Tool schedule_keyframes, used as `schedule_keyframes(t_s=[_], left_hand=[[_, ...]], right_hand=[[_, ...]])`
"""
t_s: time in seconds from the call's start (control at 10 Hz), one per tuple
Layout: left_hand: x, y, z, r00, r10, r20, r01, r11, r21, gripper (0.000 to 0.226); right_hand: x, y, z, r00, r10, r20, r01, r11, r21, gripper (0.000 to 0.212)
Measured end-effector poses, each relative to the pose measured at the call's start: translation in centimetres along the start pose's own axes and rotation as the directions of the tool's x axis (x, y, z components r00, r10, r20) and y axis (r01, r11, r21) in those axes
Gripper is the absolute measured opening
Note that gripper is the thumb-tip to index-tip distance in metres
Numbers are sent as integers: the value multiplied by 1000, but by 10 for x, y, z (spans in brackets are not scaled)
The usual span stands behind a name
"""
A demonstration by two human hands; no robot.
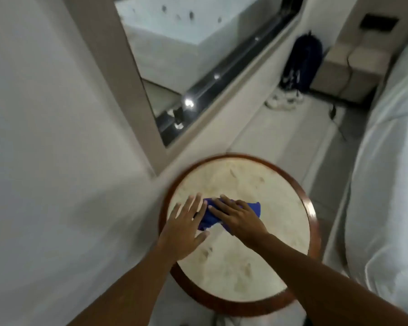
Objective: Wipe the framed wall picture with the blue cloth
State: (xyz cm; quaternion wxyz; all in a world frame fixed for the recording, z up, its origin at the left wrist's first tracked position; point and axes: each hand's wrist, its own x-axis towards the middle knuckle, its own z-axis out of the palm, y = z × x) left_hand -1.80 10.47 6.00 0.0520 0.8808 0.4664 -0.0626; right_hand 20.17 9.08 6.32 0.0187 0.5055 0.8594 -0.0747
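Note:
A blue cloth (253, 208) lies crumpled on a round table with a pale marbled top and a brown wooden rim (312, 215). My right hand (236, 215) rests flat on top of the cloth, fingers spread. My left hand (186, 227) lies flat on the table at the cloth's left edge, fingertips touching it. Neither hand is closed around the cloth. No framed picture shows in this view. The frame is motion-blurred.
A white wall (45, 137) fills the left. A large glass panel in a beige frame (127, 74) looks onto a white tub. A bed with white sheets (391, 161) runs along the right. A dark backpack (302, 60) and white shoes (283, 100) sit on the floor beyond.

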Motion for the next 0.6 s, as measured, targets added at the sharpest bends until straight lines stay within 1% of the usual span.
schedule_keyframes(t_s=[0.1,0.2,0.3,0.4,0.5,0.6], left_hand=[[5,39,101,988,93,120,-91,996,-25,82],[8,75,178,974,160,162,-150,986,-70,78],[10,79,198,974,127,185,-119,991,-56,73],[16,77,179,952,117,284,-106,993,-53,71],[30,71,128,911,123,393,-110,992,-56,68],[40,63,37,926,54,374,-8,992,-122,66]], right_hand=[[-43,13,99,952,54,301,-41,998,-47,61],[-82,7,181,957,178,229,-194,980,50,61],[-86,0,197,959,226,170,-251,957,146,60],[-70,5,181,923,267,276,-332,916,227,56],[-42,18,129,870,200,451,-326,919,222,50],[-10,21,40,894,123,431,-247,938,244,44]])
